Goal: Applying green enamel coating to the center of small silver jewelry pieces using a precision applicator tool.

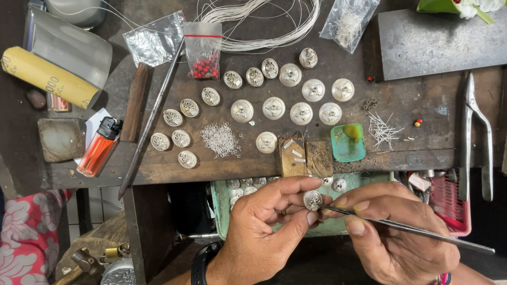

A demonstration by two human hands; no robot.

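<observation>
My left hand [264, 224] pinches a small round silver ornament [312, 200] between thumb and fingers, below the bench edge. My right hand [393, 232] grips thin metal tweezers [412, 228] whose tip touches the ornament. Both hands hover over a green tray [224, 211] holding more silver pieces. On the dark wooden bench [222, 169] above lie several similar silver domed ornaments [273, 107] in loose rows, and a small heap of tiny silver rings [220, 140].
An orange lighter [99, 148], a long metal rod [150, 119], a bag of red beads [203, 50], coiled wire [264, 26], a teal dish [348, 142], short wire bits [381, 129], a steel plate [441, 42], pliers [475, 137], a sandpaper roll [47, 76] and a red basket [449, 203].
</observation>
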